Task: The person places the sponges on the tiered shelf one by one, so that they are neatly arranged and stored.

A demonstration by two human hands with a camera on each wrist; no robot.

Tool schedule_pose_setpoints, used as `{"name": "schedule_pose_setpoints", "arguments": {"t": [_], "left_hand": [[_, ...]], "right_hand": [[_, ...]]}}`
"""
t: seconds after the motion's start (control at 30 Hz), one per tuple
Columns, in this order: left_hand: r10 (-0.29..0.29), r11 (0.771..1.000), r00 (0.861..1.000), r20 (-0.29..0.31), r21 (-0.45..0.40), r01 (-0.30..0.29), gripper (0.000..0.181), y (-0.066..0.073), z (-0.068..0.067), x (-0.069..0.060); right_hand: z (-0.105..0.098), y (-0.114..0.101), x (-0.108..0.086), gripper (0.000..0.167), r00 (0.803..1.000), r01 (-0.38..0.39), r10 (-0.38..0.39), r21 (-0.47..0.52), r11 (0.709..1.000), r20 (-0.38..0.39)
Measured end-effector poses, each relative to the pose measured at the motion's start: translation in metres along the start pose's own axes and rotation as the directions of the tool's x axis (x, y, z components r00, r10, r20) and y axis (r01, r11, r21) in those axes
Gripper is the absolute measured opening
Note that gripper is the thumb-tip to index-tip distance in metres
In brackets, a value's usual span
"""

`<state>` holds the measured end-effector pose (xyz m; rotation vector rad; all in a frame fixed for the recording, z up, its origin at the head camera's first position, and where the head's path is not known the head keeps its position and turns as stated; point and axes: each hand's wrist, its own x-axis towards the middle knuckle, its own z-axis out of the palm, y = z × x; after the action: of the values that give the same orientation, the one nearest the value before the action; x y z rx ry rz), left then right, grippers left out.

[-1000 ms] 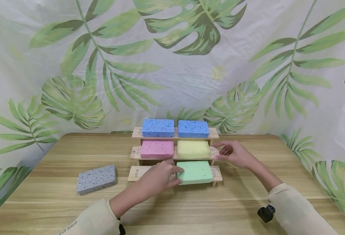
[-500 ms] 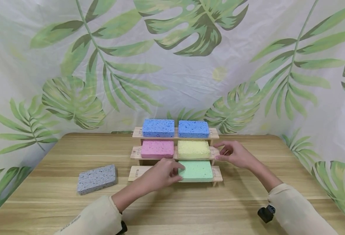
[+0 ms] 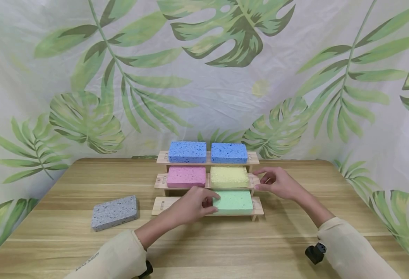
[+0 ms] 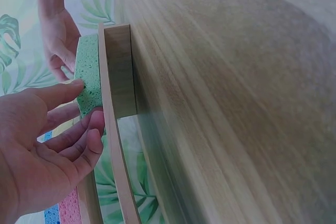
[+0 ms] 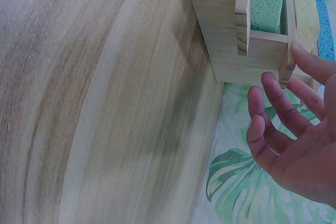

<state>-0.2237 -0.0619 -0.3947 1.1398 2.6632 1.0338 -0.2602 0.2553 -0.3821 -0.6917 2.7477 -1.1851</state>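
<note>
A green sponge (image 3: 233, 202) lies flat on the right part of the lowest tier of a three-tier wooden stand (image 3: 160, 205). My left hand (image 3: 193, 205) pinches its left end between thumb and fingers, as the left wrist view also shows. My right hand (image 3: 279, 184) holds the right end of the middle tier, thumb at the front and index finger behind; its other fingers hang loosely curled. On that tier sit a pink sponge (image 3: 186, 177) and a yellow sponge (image 3: 229, 177). Two blue sponges (image 3: 187, 152) sit side by side on the top tier.
A grey sponge (image 3: 114, 213) lies slightly turned on the wooden table (image 3: 253, 248), left of the stand. Behind the table hangs a leaf-patterned cloth (image 3: 218, 97), close to the stand's back.
The green sponge has moved slightly right and back, and now lies flush on the lowest tier. My left hand has followed it. The right hand has stayed in place.
</note>
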Motion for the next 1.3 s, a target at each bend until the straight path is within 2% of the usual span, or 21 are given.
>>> {"name": "schedule_pose_setpoints", "arguments": {"t": [0.4,0.67,1.0,1.17,1.3], "left_hand": [[0.014,1.0,1.0,0.016,-0.011,-0.014,0.027,-0.002,-0.001,0.001],[0.021,1.0,0.999,0.024,0.005,-0.021,0.03,-0.004,-0.005,-0.005],[0.038,0.999,0.999,-0.007,-0.039,-0.038,0.026,-0.007,-0.02,-0.02],[0.038,0.999,0.999,-0.026,-0.019,-0.038,0.023,-0.009,-0.032,-0.031],[0.028,0.999,0.998,-0.06,0.034,-0.026,0.019,-0.012,-0.042,-0.041]], "right_hand": [[0.0,0.001,0.0,0.044,1.0,-0.009,0.009,-0.004,1.0,0.0],[0.001,0.004,0.0,0.045,1.0,-0.002,0.002,-0.008,1.0,-0.006],[0.001,0.003,0.0,0.045,1.0,-0.002,0.002,0.002,1.0,-0.007],[0.0,0.002,-0.001,0.045,1.0,-0.004,0.004,0.001,1.0,-0.009],[0.0,0.001,-0.001,0.045,1.0,-0.004,0.004,-0.001,1.0,-0.007]]}}
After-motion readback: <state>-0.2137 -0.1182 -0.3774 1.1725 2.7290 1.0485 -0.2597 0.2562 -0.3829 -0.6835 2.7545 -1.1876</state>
